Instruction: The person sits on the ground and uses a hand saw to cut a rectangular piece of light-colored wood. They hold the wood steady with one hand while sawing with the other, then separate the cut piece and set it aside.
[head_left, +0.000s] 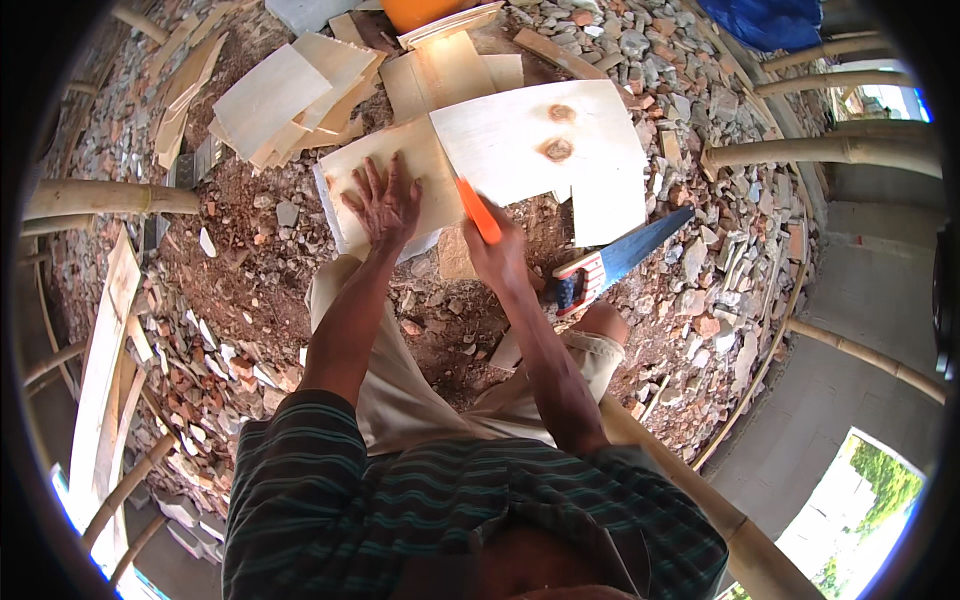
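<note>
My left hand (383,207) lies flat with fingers spread on a thin, pale plywood piece (427,165). In my closed right hand (500,257) is a slim orange tool (478,212), its upper end at the right edge of that plywood; its exact kind I cannot make out. Against the same edge, farther right, rests a larger plywood sheet (500,135) with two brown knots and a notch cut from its near side. Just right of my right hand, a handsaw (630,255) with a blue blade and a red, white and blue handle lies on the rubble.
Cut plywood pieces (275,95) are stacked at the far left, and more boards (440,72) lie beyond the work. Broken brick and stone rubble (690,300) covers the ground. Bamboo poles (820,152) stick in from both sides. Long planks (105,350) lean at the left.
</note>
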